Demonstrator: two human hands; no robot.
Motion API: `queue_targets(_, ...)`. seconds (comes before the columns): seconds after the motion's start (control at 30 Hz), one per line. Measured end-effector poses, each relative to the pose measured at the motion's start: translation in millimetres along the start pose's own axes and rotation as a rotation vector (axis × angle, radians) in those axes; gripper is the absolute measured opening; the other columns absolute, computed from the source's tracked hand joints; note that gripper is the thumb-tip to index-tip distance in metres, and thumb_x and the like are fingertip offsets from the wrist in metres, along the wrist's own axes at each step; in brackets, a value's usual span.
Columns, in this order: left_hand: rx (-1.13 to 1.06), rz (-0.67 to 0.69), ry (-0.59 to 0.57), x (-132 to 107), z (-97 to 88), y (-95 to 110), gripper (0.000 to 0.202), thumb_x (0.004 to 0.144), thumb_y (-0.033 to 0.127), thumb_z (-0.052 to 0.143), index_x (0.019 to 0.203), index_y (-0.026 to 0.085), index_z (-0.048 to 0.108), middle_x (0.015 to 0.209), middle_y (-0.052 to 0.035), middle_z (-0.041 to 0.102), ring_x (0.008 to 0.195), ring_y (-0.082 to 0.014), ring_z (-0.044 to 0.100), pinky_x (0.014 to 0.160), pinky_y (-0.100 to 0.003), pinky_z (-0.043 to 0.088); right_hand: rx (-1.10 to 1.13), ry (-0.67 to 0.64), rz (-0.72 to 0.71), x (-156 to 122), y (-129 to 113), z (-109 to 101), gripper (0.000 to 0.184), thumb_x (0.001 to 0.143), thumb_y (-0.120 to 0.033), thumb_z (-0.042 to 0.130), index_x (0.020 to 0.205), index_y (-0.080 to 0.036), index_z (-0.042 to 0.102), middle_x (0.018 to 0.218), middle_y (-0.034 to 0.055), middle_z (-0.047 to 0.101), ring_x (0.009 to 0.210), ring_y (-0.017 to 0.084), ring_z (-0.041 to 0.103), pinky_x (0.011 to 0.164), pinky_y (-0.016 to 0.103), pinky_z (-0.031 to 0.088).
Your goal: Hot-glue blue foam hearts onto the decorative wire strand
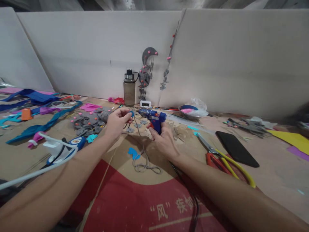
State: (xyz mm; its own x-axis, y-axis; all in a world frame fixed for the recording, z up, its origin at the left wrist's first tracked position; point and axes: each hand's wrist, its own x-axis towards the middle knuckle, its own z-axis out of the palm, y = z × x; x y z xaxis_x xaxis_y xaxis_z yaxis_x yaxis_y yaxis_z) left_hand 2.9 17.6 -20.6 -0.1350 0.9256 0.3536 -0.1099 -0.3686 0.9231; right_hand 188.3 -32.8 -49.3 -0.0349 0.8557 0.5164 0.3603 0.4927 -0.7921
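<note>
Well left of the left fingers, a blue-and-white object (pixel 78 141) bears a round emblem too small to read. Nearer those fingers lie grey felt pieces (pixel 88 120) dotted with pink. The left hand (pixel 118 121) pinches a small blue piece (pixel 131 113) between thumb and fingertips, a grey cord (pixel 144 151) trailing just beside them — whether it, too, is gripped cannot be told. Beyond the fingertips stand a tinted bottle (pixel 129 91), its faint marking illegible, and a small white display (pixel 145 103). The right hand (pixel 165 140) grasps a blue glue gun (pixel 158 122), nozzle toward the left fingers, its pale label unreadable. Nearer the viewer than the right fingers, red-printed cardboard (pixel 125 206) carries Chinese characters — “风”, then 疾, then another partly hidden. Right of those fingers lie red-and-yellow scissors (pixel 216 154) and a black phone-like slab (pixel 236 148).
</note>
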Motion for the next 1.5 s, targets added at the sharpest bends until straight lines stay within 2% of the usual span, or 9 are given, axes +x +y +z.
queue_targets(0.2, 0.014, 0.011, -0.005, -1.6, 0.7, 2.4, 0.026, 0.063, 0.029, 0.076, 0.079, 0.012, 0.062, 0.064, 0.0015, 0.062, 0.054, -0.0079, 0.057, 0.055, -0.021, 0.049, 0.066, -0.044, 0.014, -2.3, -6.8, 1.4, 0.021, 0.087, -0.038, 0.052, 0.096, -0.021, 0.058, 0.096, 0.0059, 0.066, 0.074, 0.018, 0.059, 0.068, 0.032, 0.046)
queue_targets(0.43, 0.073, 0.037, -0.032, 1.6, -2.8, -5.7, 0.025, 0.066, 0.029, 0.074, 0.081, 0.013, 0.064, 0.066, 0.0009, 0.063, 0.054, -0.0086, 0.058, 0.055, -0.022, 0.05, 0.049, -0.044, 0.032, -3.7, -6.8, 1.7, 0.023, 0.087, -0.04, 0.052, 0.098, -0.02, 0.058, 0.091, 0.0058, 0.066, 0.076, 0.02, 0.059, 0.072, 0.034, 0.046)
queue_targets(0.67, 0.086, 0.048, -0.035, 0.0, -1.6, -5.1, 0.026, 0.066, 0.031, 0.074, 0.081, 0.013, 0.065, 0.066, 0.0005, 0.063, 0.055, -0.0092, 0.059, 0.055, -0.023, 0.05, -0.006, 0.025, -0.008, -4.0, -6.0, 4.2, 0.024, 0.086, -0.035, 0.053, 0.105, -0.02, 0.056, 0.092, 0.0058, 0.065, 0.079, 0.02, 0.059, 0.077, 0.035, 0.047)
queue_targets(0.8, 0.086, 0.049, -0.04, -0.2, -1.8, -5.0, 0.024, 0.066, 0.03, 0.074, 0.081, 0.012, 0.065, 0.065, 0.0007, 0.063, 0.054, -0.0091, 0.058, 0.054, -0.022, 0.05, -0.023, 0.02, -0.016, -4.3, -6.1, 5.2, 0.02, 0.086, -0.031, 0.052, 0.103, -0.02, 0.055, 0.092, 0.0058, 0.065, 0.079, 0.019, 0.059, 0.077, 0.034, 0.047)
queue_targets(1.5, 0.077, 0.041, -0.048, 0.7, -1.7, -5.7, 0.026, 0.065, 0.031, 0.074, 0.081, 0.013, 0.065, 0.065, 0.0005, 0.063, 0.055, -0.01, 0.059, 0.056, -0.023, 0.05, -0.02, 0.017, 0.009, -5.0, -6.8, 4.3, 0.02, 0.086, -0.033, 0.053, 0.101, -0.02, 0.055, 0.091, 0.0069, 0.064, 0.079, 0.02, 0.059, 0.077, 0.035, 0.045)
